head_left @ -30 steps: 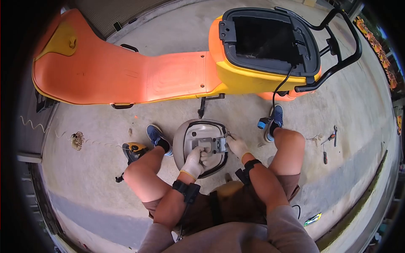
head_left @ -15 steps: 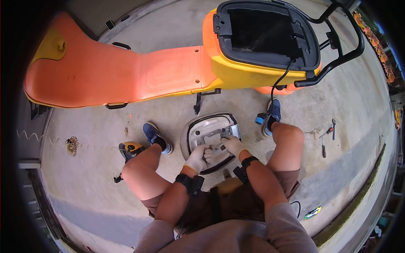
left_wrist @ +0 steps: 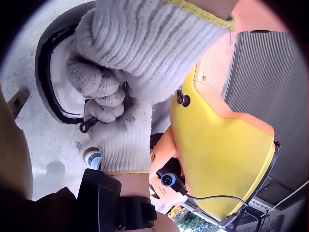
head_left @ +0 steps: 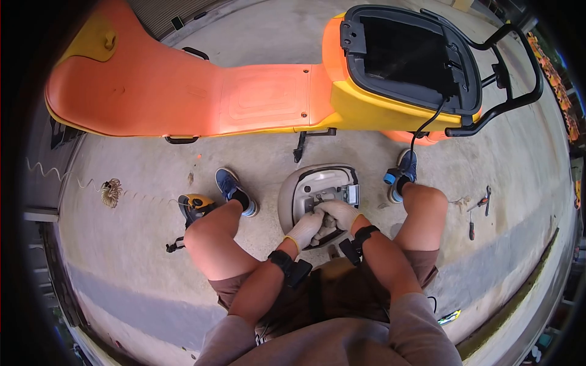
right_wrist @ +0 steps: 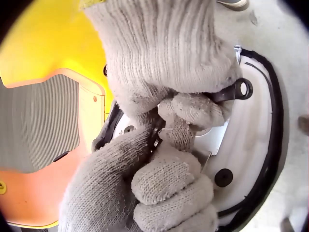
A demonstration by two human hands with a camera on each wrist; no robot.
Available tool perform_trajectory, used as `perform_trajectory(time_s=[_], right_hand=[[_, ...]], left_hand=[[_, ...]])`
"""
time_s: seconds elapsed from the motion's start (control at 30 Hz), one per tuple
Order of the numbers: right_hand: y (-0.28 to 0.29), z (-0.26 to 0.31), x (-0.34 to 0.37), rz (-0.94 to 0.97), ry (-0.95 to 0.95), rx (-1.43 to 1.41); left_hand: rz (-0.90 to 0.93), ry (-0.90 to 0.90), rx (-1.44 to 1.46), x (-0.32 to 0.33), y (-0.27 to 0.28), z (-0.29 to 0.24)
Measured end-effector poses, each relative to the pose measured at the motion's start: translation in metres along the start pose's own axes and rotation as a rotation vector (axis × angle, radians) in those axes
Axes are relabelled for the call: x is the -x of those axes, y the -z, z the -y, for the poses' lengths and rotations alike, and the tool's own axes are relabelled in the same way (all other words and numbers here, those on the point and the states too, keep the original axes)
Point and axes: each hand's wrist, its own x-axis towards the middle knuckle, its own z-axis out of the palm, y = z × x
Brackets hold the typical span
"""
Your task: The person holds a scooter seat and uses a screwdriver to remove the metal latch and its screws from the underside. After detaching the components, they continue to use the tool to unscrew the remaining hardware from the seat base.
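Gloved right hand (head_left: 340, 215) and left hand (head_left: 305, 230) met over the pale, black-rimmed shell (head_left: 288, 204), which lay on the concrete floor (head_left: 146, 238) between the blue shoes (head_left: 227, 183); the right was curled round a dark ring-ended tool (right_wrist: 228, 93), the left had its fingers folded in, anything within them hidden. Beyond the shell stood the orange-and-yellow vehicle (head_left: 259, 100), and a screwdriver (head_left: 471, 230) lay on the floor well to the right.

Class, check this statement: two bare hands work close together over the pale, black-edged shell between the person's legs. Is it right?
Not quite: "bare" is wrong. The left hand and right hand both wear whitish knitted gloves, as the right wrist view shows. The rest stands: they work close together over the pale, black-edged shell between the person's legs.
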Motion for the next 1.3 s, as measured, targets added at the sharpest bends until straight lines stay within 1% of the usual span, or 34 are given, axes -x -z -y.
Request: perform_trajectory(time_s=[0.07,0.1,0.17,0.2,0.27,0.3,0.33,0.37,0.43,0.47,0.5,0.53,0.57,0.6,0.67,0.7,0.73,0.8,0.83,0.93,0.97,1.0,1.07,1.1,1.13,1.2,1.23,1.3], right_hand=[[-0.003,0.000,0.004,0.005,0.008,-0.204],[-0.005,-0.002,0.004,0.007,0.008,-0.205],[-0.007,-0.003,0.003,0.031,0.165,-0.212],[-0.005,-0.001,0.001,0.031,0.165,-0.211],[0.002,0.001,-0.004,-0.028,0.056,-0.046],[0.004,0.002,-0.005,-0.025,0.055,-0.046],[0.006,0.002,-0.006,-0.038,0.054,0.040],[0.005,0.002,-0.007,-0.051,0.054,0.126],[0.000,0.006,-0.001,-0.055,0.055,0.124],[-0.003,0.008,0.001,-0.061,0.057,0.124],[-0.004,0.009,0.001,-0.058,0.059,0.127],[-0.004,0.007,0.002,-0.012,0.108,0.060],[-0.002,0.004,0.003,0.030,0.155,-0.011],[0.001,-0.002,-0.004,0.022,0.153,-0.013],[0.007,-0.021,-0.025,-0.100,0.140,-0.043],[0.004,-0.010,-0.010,-0.192,0.138,0.165],[0.003,-0.008,-0.006,-0.194,0.125,0.171],[0.002,-0.003,-0.002,-0.460,0.160,0.132],[0.007,0.002,0.002,-0.494,0.070,0.091],[0.029,-0.016,-0.016,-0.524,0.105,0.013],[0.035,-0.017,-0.018,-0.498,0.131,0.106],[0.039,-0.019,-0.021,-0.499,0.124,0.110],[0.045,-0.027,-0.028,-0.393,0.180,0.025],[0.043,-0.027,-0.026,-0.354,0.194,-0.055],[0.038,-0.028,-0.025,-0.353,0.190,-0.057],[0.030,-0.032,-0.028,-0.291,0.203,-0.184],[0.029,-0.035,-0.031,-0.288,0.198,-0.183],[0.024,-0.040,-0.039,-0.223,0.180,-0.265]], left_hand=[[-0.023,-0.032,-0.077,-0.001,-0.002,0.004],[-0.025,-0.031,-0.078,0.005,-0.001,0.001],[-0.144,-0.155,-0.452,0.027,-0.003,-0.013],[-0.145,-0.155,-0.451,0.033,0.002,-0.018],[-0.446,-0.517,-0.743,0.047,0.024,-0.027],[-0.541,-0.547,-0.591,0.056,0.038,-0.034],[-0.633,-0.576,-0.440,0.062,0.052,-0.042],[-0.636,-0.575,-0.442,0.063,0.063,-0.048],[-0.764,-0.369,-0.570,0.065,0.079,-0.056],[-0.770,-0.367,-0.566,0.063,0.079,-0.053],[-0.679,-0.338,-0.625,0.055,0.077,-0.047],[-0.584,-0.309,-0.685,0.046,0.075,-0.040],[-0.591,-0.389,-0.667,0.036,0.070,-0.028],[-0.582,-0.391,-0.668,0.029,0.068,-0.026],[-0.720,-0.436,-0.740,0.020,0.063,-0.020],[-0.670,-0.448,-0.710,0.024,0.063,-0.027],[-0.663,-0.440,-0.701,0.025,0.061,-0.031],[-0.633,-0.420,-0.712,0.026,0.061,-0.037],[-0.639,-0.433,-0.694,0.028,0.060,-0.039],[-0.660,-0.425,-0.672,0.029,0.057,-0.042],[-0.654,-0.421,-0.673,0.030,0.056,-0.045],[-0.646,-0.404,-0.656,0.033,0.055,-0.048],[-0.638,-0.376,-0.633,0.030,0.055,-0.047],[-0.658,-0.389,-0.637,0.027,0.056,-0.047],[-0.679,-0.404,-0.642,0.024,0.057,-0.046],[-0.690,-0.396,-0.651,0.023,0.057,-0.045],[-0.703,-0.390,-0.657,0.024,0.056,-0.046],[-0.706,-0.386,-0.657,0.027,0.054,-0.047]])
